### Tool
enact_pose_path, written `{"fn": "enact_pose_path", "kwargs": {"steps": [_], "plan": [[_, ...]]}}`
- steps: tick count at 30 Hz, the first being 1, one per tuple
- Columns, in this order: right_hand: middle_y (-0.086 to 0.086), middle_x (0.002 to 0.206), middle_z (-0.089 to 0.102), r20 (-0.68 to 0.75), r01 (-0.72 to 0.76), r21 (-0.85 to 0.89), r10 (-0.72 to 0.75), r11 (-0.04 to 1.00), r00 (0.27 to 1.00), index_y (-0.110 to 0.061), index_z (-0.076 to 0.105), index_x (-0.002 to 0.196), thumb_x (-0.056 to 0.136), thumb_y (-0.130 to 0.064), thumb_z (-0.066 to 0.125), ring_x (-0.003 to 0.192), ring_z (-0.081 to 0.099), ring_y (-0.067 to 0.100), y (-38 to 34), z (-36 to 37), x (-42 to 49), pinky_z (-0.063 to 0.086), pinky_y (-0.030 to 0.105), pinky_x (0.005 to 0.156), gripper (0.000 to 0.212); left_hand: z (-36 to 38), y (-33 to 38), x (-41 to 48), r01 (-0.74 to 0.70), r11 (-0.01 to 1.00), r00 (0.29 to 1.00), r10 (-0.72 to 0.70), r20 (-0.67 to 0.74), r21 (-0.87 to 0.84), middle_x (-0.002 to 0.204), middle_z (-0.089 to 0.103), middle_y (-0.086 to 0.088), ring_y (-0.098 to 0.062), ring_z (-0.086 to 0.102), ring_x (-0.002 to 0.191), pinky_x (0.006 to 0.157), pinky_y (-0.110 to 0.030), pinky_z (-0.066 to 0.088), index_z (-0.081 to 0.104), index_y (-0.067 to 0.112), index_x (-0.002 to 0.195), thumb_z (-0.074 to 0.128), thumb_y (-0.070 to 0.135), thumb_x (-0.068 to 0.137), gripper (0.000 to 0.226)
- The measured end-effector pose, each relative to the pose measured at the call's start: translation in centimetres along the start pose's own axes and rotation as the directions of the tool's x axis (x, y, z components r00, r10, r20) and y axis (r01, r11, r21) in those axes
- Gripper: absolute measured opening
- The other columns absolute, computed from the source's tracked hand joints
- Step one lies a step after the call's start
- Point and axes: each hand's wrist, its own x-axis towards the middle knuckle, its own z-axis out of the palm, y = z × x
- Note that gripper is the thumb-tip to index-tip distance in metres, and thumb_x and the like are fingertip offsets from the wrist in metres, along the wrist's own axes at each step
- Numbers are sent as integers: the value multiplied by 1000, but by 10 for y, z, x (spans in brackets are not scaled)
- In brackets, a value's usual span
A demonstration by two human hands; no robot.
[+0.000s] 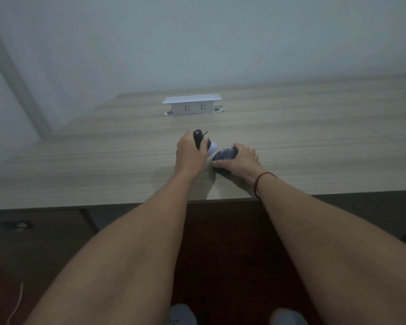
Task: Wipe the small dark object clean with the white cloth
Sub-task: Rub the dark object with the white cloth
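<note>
On the wooden desk [103, 165], left hand [189, 156] clamped on small dark object [198, 138], right hand [238, 160] around mouse [224, 154], no legible markings

The person is wearing no sleeves, a thin red string bracelet [259, 182] circling the right wrist, and pale grey shoes [182, 315].

A pale, plain wall [197, 38] fills the upper half of the frame, crossed at the upper left by a slanting grey-beige strip [17, 76]. Below it, a light wood-grain desk [80, 165] spans the middle of the frame. A white pop-up socket box [192, 105] is seen raised from the desktop at upper centre. Under the desk edge, dark cabinet fronts [33, 231] and a dark reddish floor [232, 266] are shown. The light is dim and hazy.
</note>
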Motion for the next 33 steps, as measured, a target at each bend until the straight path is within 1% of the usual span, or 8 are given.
{"fn": "enact_pose_path", "kwargs": {"steps": [3,7,11,14,19,26,31,33], "plan": [[5,124,51,54,16,77,-20,997,998,-15,48,133,60,-46,85,120,49,28,2,-3,1,44,47,104,87,4,-3,-2,76,996,995,-72,70,-45,106,64,-14,-27,60,95,87,-39,53,60,3,108,58,28,92,30],[-2,103,53,68,15,132,-24,991,997,-26,50,114,42,-51,78,112,55,28,2,-3,-1,46,46,102,81,2,-11,-3,64,997,995,-67,76,36,102,62,-13,-23,56,88,79,-35,50,60,3,106,58,26,92,26],[5,122,57,85,55,72,-61,996,995,-22,50,130,53,-53,76,116,54,28,2,-4,-1,45,47,103,87,1,2,-2,-7,997,1000,6,-10,-79,90,60,-7,-21,55,83,75,-32,49,62,2,99,58,27,91,27],[8,139,50,101,49,47,-54,998,993,-20,39,143,45,-62,71,126,47,31,0,-4,-1,40,49,108,111,7,-4,-6,17,1000,998,-17,52,17,98,63,-11,-22,58,85,78,-34,52,61,4,102,58,28,91,26],[7,132,55,94,75,14,-76,997,993,-19,47,134,61,-52,81,122,50,29,2,-1,0,41,48,107,87,3,0,-1,-31,999,999,30,-32,-38,87,60,-9,-22,55,80,75,-37,52,62,0,94,58,27,91,27],[0,123,58,57,95,68,-99,993,993,-15,50,133,68,-43,82,120,52,25,8,0,4,44,45,104,77,1,8,11,-129,979,984,107,141,155,102,63,-18,-28,58,88,73,-31,42,60,1,103,57,30,92,31],[4,123,60,9,78,114,-80,990,997,-18,52,130,55,-49,81,119,52,29,10,5,1,45,47,103,86,5,-3,3,-38,986,990,14,142,165,108,63,-17,-29,60,96,78,-33,45,60,2,107,57,27,93,29],[4,118,62,-14,82,147,-80,986,997,-20,55,125,46,-51,78,115,55,29,10,6,-1,48,47,99,88,3,-6,-1,4,997,996,-11,86,80,106,63,-15,-29,61,97,82,-36,49,61,2,106,57,27,93,28]]}}
